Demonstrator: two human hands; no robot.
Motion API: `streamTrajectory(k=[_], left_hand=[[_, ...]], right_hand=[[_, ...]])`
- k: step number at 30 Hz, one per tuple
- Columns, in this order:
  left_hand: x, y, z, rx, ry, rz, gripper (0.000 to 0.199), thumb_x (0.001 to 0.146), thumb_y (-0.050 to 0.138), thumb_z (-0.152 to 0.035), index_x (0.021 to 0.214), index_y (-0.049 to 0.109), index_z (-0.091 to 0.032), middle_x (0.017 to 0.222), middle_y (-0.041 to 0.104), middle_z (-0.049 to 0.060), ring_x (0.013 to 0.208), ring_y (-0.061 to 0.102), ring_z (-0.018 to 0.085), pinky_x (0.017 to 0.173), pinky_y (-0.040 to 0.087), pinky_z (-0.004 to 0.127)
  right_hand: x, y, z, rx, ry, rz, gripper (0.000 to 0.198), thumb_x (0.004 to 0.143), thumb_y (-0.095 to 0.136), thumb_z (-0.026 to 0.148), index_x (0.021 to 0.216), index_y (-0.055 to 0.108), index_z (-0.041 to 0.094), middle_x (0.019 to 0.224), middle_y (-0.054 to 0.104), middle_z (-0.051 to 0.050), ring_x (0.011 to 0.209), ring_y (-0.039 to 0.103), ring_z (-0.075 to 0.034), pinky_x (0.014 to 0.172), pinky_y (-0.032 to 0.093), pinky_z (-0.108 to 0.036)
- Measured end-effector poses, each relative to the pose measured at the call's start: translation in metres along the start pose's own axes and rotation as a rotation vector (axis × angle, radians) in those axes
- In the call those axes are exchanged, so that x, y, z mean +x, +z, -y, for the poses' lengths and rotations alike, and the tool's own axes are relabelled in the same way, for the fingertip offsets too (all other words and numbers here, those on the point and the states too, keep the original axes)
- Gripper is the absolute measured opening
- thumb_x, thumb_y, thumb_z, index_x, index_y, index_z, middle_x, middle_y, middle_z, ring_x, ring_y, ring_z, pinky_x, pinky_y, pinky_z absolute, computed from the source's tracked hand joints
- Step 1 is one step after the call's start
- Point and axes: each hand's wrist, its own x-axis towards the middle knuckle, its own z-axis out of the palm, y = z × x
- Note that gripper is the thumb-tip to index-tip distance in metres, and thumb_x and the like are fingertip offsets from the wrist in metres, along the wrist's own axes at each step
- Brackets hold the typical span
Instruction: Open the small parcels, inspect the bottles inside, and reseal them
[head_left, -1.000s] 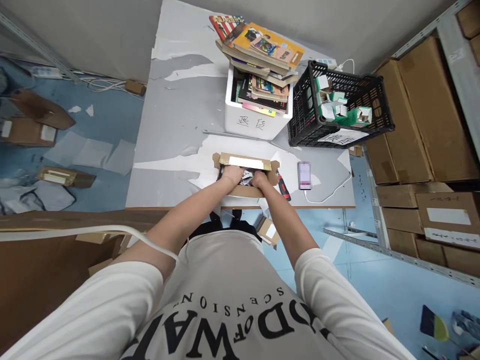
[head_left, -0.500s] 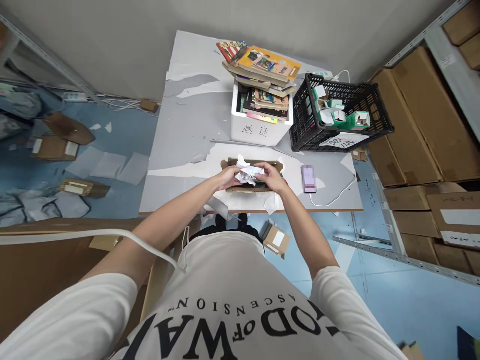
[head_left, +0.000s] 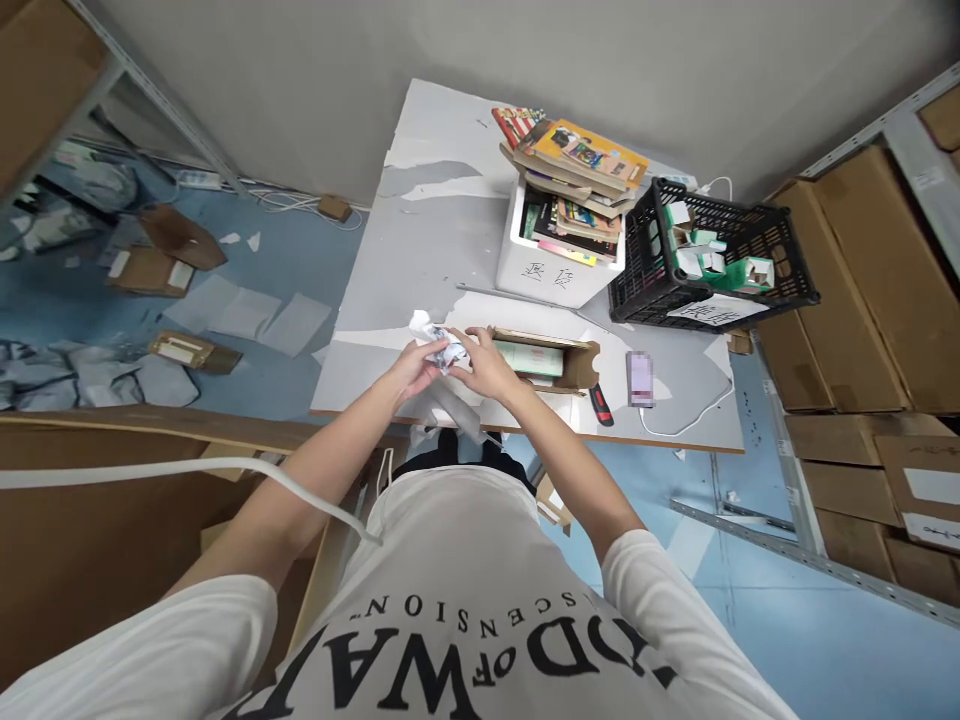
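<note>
A crumpled ball of white paper point(head_left: 448, 352) is held between both hands, left of an opened cardboard box. My left hand point(head_left: 415, 369) grips it from the left side, fingers closed around it. From the right, my right hand point(head_left: 484, 365) presses on the same paper, its wrist partly in front of the box. The cardboard box point(head_left: 581, 366) lies on the table with its flaps up, and a white and green carton point(head_left: 532, 358) shows inside. Just right of the box lies a red and black box cutter point(head_left: 601, 405).
A white bin point(head_left: 551, 268) stacked with books stands at the back of the table point(head_left: 420, 240). Beside it is a black crate point(head_left: 637, 265) with small green and white boxes. A phone point(head_left: 640, 380) on a cable lies at right. Boxes and paper litter the floor.
Both hands have lifted the crumpled paper out of the cardboard box and moved it left. The carton inside and the box cutter now show. The camera view has shifted.
</note>
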Motion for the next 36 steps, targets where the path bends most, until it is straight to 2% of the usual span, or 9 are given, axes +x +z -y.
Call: streamTrajectory(k=[2, 5, 9, 14, 17, 20, 23, 28, 36], left_hand=[[0.012, -0.034, 0.003, 0.146, 0.04, -0.147, 0.043, 0.06, 0.078, -0.029, 0.097, 0.061, -0.017, 0.093, 0.068, 0.005, 0.082, 0.065, 0.018, 0.07, 0.054, 0.03], [0.031, -0.087, 0.011, 0.643, 0.096, -0.473, 0.046, 0.056, 0.079, -0.027, 0.096, 0.059, -0.016, 0.098, 0.067, 0.01, 0.094, 0.065, 0.026, 0.08, 0.053, 0.038], [0.051, -0.132, 0.028, 1.271, 0.082, -0.541, 0.057, 0.061, 0.078, -0.032, 0.11, 0.055, -0.016, 0.104, 0.066, 0.015, 0.109, 0.06, 0.035, 0.091, 0.047, 0.048], [0.069, -0.136, 0.036, 1.399, 0.038, -0.555, 0.088, 0.064, 0.076, -0.046, 0.135, 0.037, -0.011, 0.135, 0.048, 0.025, 0.129, 0.042, 0.042, 0.101, 0.037, 0.055], [0.072, -0.124, 0.023, 1.347, 0.035, -0.597, 0.12, 0.059, 0.08, -0.054, 0.147, 0.013, -0.006, 0.151, 0.022, 0.029, 0.141, 0.015, 0.047, 0.109, 0.019, 0.061], [0.061, -0.104, 0.005, 1.312, 0.207, -0.625, 0.124, 0.068, 0.071, -0.061, 0.148, -0.004, -0.003, 0.154, 0.011, 0.027, 0.143, 0.0, 0.046, 0.111, 0.007, 0.062], [0.042, -0.069, -0.004, 1.365, 0.418, -0.409, 0.126, 0.067, 0.07, -0.064, 0.149, -0.007, -0.007, 0.156, 0.008, 0.025, 0.144, 0.002, 0.042, 0.113, 0.012, 0.057], [0.024, 0.002, 0.025, 1.429, 0.548, 0.329, 0.149, 0.041, 0.081, -0.068, 0.152, -0.001, -0.011, 0.157, 0.005, 0.026, 0.145, 0.009, 0.044, 0.114, 0.02, 0.052], [0.052, 0.041, 0.06, 1.312, 0.642, 0.441, 0.123, 0.055, 0.083, -0.045, 0.152, 0.012, -0.019, 0.155, 0.007, 0.022, 0.145, 0.015, 0.04, 0.111, 0.031, 0.049]], right_hand=[[-0.004, 0.001, 0.002, -0.019, -0.016, 0.059, 0.077, 0.086, 0.058, 0.036, 0.152, 0.02, 0.022, 0.149, 0.028, -0.015, 0.109, 0.058, -0.023, 0.094, 0.046, -0.035], [-0.026, -0.011, -0.014, -0.077, 0.02, 0.053, 0.062, 0.091, 0.05, 0.034, 0.149, 0.029, 0.021, 0.141, 0.045, -0.012, 0.11, 0.058, -0.023, 0.093, 0.047, -0.035], [-0.061, -0.035, -0.057, -0.256, 0.21, 0.03, 0.043, 0.095, 0.043, 0.033, 0.135, 0.051, 0.021, 0.126, 0.06, -0.011, 0.109, 0.059, -0.026, 0.092, 0.047, -0.037], [-0.07, -0.051, -0.102, -0.407, 0.318, 0.231, 0.04, 0.093, 0.048, 0.03, 0.13, 0.054, 0.018, 0.122, 0.062, -0.014, 0.111, 0.06, -0.028, 0.09, 0.048, -0.037], [-0.051, -0.051, -0.113, -0.418, 0.241, 0.322, 0.04, 0.091, 0.052, 0.029, 0.129, 0.055, 0.017, 0.129, 0.058, -0.015, 0.116, 0.057, -0.03, 0.094, 0.046, -0.037], [-0.021, -0.044, -0.115, -0.396, 0.117, 0.371, 0.043, 0.087, 0.059, 0.026, 0.129, 0.055, 0.017, 0.132, 0.055, -0.015, 0.12, 0.054, -0.031, 0.098, 0.043, -0.038], [0.009, -0.03, -0.115, -0.357, 0.026, 0.452, 0.056, 0.079, 0.068, 0.024, 0.133, 0.052, 0.021, 0.139, 0.05, -0.012, 0.123, 0.052, -0.032, 0.1, 0.042, -0.038], [0.039, -0.002, -0.12, -0.399, -0.141, 0.497, 0.077, 0.07, 0.077, 0.019, 0.139, 0.044, 0.021, 0.154, 0.028, -0.013, 0.138, 0.033, -0.034, 0.11, 0.033, -0.042], [0.044, 0.01, -0.135, -0.537, -0.16, 0.525, 0.075, 0.075, 0.073, 0.029, 0.141, 0.037, 0.024, 0.145, 0.037, -0.018, 0.126, 0.046, -0.036, 0.101, 0.042, -0.049]])
